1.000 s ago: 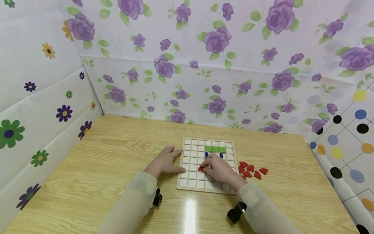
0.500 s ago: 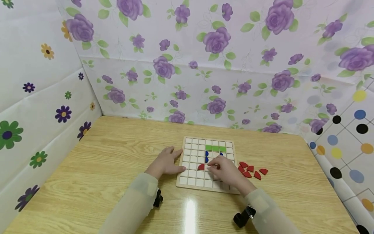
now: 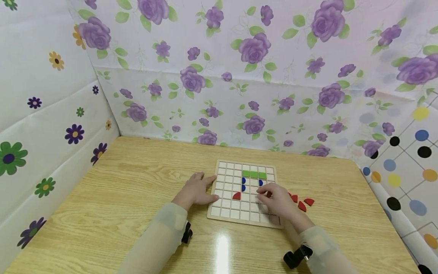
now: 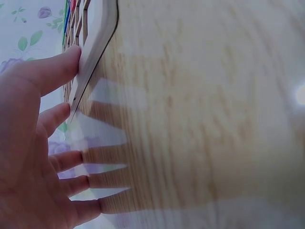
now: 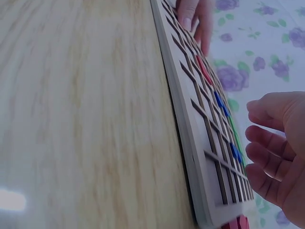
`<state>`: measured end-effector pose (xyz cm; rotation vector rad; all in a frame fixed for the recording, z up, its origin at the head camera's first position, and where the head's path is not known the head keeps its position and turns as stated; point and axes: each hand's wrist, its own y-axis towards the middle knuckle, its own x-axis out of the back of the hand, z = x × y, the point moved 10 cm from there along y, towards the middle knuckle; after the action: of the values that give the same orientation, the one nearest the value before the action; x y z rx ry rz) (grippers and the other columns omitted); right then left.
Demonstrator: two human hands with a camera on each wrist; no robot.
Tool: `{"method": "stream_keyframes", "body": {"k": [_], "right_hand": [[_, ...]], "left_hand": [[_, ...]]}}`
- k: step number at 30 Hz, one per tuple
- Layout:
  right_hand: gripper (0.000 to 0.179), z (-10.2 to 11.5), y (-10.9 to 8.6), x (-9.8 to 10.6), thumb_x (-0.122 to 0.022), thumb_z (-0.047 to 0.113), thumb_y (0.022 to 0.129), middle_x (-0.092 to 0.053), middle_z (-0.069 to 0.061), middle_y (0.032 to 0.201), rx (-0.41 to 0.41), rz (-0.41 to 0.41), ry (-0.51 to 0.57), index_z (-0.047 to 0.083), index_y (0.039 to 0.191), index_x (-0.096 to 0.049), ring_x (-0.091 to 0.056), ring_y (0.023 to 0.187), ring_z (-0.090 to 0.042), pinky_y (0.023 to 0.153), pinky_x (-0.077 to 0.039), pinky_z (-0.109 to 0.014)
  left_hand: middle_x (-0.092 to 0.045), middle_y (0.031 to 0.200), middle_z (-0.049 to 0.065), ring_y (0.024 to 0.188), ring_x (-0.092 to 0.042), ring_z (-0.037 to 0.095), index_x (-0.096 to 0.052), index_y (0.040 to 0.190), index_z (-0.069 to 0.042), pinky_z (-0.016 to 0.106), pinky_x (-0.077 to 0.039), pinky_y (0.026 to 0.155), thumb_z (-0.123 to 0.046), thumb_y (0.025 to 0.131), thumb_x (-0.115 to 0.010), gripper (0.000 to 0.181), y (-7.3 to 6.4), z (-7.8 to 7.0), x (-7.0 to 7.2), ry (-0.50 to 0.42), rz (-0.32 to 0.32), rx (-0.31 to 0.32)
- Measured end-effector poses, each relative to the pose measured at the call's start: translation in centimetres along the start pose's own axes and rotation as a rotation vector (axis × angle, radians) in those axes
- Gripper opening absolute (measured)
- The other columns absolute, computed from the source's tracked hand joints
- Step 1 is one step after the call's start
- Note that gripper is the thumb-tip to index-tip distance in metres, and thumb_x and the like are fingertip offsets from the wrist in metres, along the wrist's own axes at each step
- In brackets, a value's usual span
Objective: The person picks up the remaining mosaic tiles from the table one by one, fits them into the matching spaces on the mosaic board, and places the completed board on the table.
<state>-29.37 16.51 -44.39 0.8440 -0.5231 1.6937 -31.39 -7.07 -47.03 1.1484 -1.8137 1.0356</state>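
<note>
Left hand [image 3: 195,191] touches board [image 3: 225,212] bearing three green tiles [image 3: 254,174].

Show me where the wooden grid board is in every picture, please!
Head: the wooden grid board sits a little right of and below the middle.
Left wrist: at the top, left of centre, seen nearly edge-on.
Right wrist: slanting from top centre down to the bottom, right of centre.
Shared landmark: the left hand, at the board's edge.

The head view was bright and evenly lit, with a white streak of glare [image 3: 222,251] on the glossy table [image 3: 154,163], while both wrist views were dimmer, greyer and softly blurred, dark finger-shaped bands stretching beside the left hand [image 4: 28,152].
</note>
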Motion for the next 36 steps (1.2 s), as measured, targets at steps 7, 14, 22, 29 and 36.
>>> {"method": "stream_keyframes", "body": {"k": [7,14,22,29,36], "right_hand": [[0.016,-1.6,-0.6,1.6,-0.065,0.017,0.09,-0.065,-0.005,0.097,-0.038,-0.034,-0.016,0.009,0.102,-0.071,-0.056,0.08,-0.013,0.061,-0.046,-0.023],[0.02,-3.1,-1.2,3.2,-0.064,0.018,0.09,-0.066,-0.009,0.103,-0.083,-0.045,-0.021,0.007,0.106,-0.07,-0.06,0.085,-0.017,0.067,-0.049,-0.026],[0.02,-4.8,-1.7,5.0,-0.063,0.02,0.091,-0.068,-0.01,0.105,-0.121,-0.08,-0.085,0.008,0.106,-0.07,-0.061,0.089,-0.022,0.071,-0.05,-0.032],[0.022,-6.2,-2.2,5.9,-0.062,0.022,0.092,-0.066,-0.01,0.1,-0.156,-0.082,-0.082,0.008,0.107,-0.069,-0.057,0.084,-0.02,0.062,-0.045,-0.028],[0.022,-6.4,-2.4,6.4,-0.062,0.021,0.092,-0.067,-0.011,0.099,-0.155,-0.089,-0.085,0.007,0.107,-0.069,-0.057,0.082,-0.018,0.061,-0.045,-0.026]], "left_hand": [[-0.021,0.154,0.02,0.142,-0.018,0.042,-0.031,0.149,-0.03,0.061,-0.027,0.109,-0.054,0.085,-0.061,0.074,0.1,-0.3,0.2,0.02,-0.014,-0.002],[-0.021,0.155,0.02,0.142,-0.017,0.042,-0.031,0.149,-0.03,0.061,-0.026,0.109,-0.054,0.085,-0.06,0.074,0.2,-0.3,0.1,0.033,-0.01,0.0],[-0.022,0.154,0.02,0.142,-0.019,0.043,-0.031,0.149,-0.03,0.06,-0.027,0.109,-0.055,0.085,-0.06,0.075,0.2,-0.2,0.2,0.039,-0.01,0.003],[-0.024,0.154,0.02,0.14,-0.022,0.044,-0.032,0.149,-0.03,0.059,-0.029,0.108,-0.057,0.084,-0.06,0.076,0.3,-0.4,0.3,0.074,-0.013,0.002],[-0.027,0.153,0.019,0.138,-0.028,0.042,-0.033,0.148,-0.029,0.057,-0.033,0.106,-0.06,0.084,-0.057,0.076,0.3,-0.9,0.6,0.192,-0.026,-0.022]]}}
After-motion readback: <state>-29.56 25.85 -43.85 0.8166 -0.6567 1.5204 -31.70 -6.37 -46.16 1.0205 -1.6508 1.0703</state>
